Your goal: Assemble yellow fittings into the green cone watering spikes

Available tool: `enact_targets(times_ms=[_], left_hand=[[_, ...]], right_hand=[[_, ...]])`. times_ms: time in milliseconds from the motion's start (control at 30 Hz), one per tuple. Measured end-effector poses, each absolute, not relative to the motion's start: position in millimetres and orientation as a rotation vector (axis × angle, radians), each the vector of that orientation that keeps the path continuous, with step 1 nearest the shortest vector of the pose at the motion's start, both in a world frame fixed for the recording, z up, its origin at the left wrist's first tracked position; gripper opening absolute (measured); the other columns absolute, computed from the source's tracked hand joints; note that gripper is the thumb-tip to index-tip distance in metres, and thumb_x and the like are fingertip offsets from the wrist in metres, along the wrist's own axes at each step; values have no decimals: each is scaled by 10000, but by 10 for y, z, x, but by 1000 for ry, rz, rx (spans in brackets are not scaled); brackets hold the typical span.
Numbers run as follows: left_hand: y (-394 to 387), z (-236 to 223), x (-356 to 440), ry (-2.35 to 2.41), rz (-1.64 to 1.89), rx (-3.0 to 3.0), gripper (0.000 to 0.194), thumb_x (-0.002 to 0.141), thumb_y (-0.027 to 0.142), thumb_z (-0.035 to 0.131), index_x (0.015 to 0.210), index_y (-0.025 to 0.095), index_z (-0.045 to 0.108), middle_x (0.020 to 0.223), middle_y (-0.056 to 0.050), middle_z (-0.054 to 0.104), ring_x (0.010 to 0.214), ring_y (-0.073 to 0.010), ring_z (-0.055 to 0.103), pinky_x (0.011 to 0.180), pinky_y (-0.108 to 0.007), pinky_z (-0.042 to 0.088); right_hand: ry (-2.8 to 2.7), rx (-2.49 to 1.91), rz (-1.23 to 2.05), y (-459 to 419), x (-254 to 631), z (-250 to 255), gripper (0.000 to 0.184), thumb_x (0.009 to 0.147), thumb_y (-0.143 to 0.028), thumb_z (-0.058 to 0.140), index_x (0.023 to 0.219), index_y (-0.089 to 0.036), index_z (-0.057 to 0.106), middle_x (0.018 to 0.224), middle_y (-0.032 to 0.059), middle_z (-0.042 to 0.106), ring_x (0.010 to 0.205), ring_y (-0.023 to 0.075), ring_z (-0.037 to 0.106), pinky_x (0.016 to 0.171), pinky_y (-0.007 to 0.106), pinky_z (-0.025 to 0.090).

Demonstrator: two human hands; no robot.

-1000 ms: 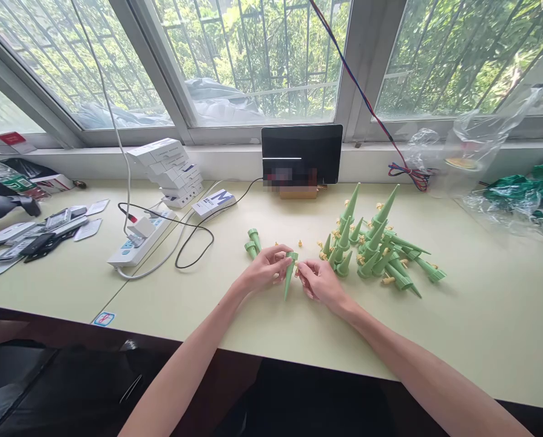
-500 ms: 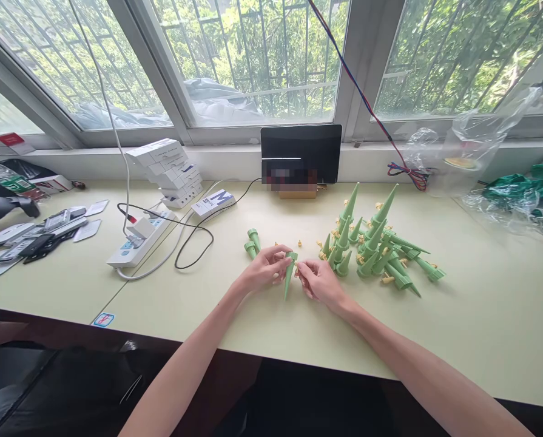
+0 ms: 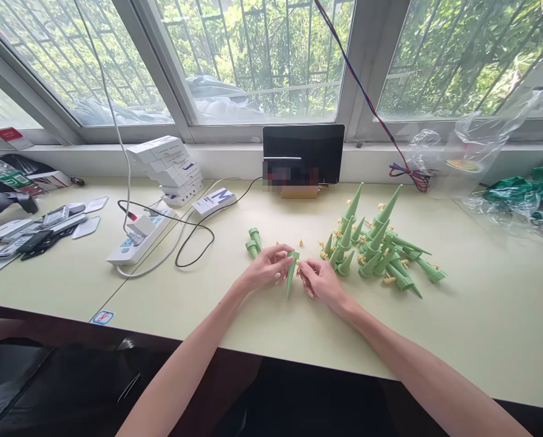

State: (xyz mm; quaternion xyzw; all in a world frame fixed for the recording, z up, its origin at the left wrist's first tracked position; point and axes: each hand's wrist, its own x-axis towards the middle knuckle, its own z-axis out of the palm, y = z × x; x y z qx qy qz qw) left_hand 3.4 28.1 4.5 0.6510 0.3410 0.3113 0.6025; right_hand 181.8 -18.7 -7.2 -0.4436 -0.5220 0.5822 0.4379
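My left hand [image 3: 264,268] is closed on a green plant watering spike [image 3: 290,280], gripping it near its wide capped end while the tip points down. Pinched at the cap's side is a small yellow valve [image 3: 298,264], mostly covered by the fingertips of my right hand [image 3: 321,280]. A loose yellow valve [image 3: 301,243] lies on the table just beyond my hands. Two more green spikes [image 3: 252,247] rest behind my left hand, partly hidden by it. To the right is a group of several green spikes [image 3: 375,247] with yellow valves, some upright, others lying down.
On the pale table [image 3: 271,346], a power strip [image 3: 139,240], cables and stacked white boxes [image 3: 166,170] stand to the left. A dark-screened device [image 3: 303,149] stands at the back. Phone-like items [image 3: 48,230] lie far left; clear plastic wrap [image 3: 475,145] is at the back right.
The view has shifted slightly. My hands keep nearly the same hold on the spike and the yellow valve; nothing else has visibly moved.
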Motion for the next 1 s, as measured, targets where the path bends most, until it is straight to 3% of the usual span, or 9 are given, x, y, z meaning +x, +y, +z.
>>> enact_targets(times_ms=[467,1000], left_hand=[[245,80,105,934,729,1611,337,876,488,577,1036,198,515,579,48,561,408,-89,500,405,-198,406],[235,14,127,1223,723,2038,212,866,355,571,867,165,664,543,36,528,528,-111,473,542,-239,363]], right_hand=[[-1459,-1211,1143,-230,1816,-65,315,927,-466,512,790,-187,562,601,-32,493,421,99,460,417,235,374],[-1593,-1331,1060,-191,1843,-98,268,921,-409,508,885,-179,641,614,-22,554,347,120,513,386,259,395]])
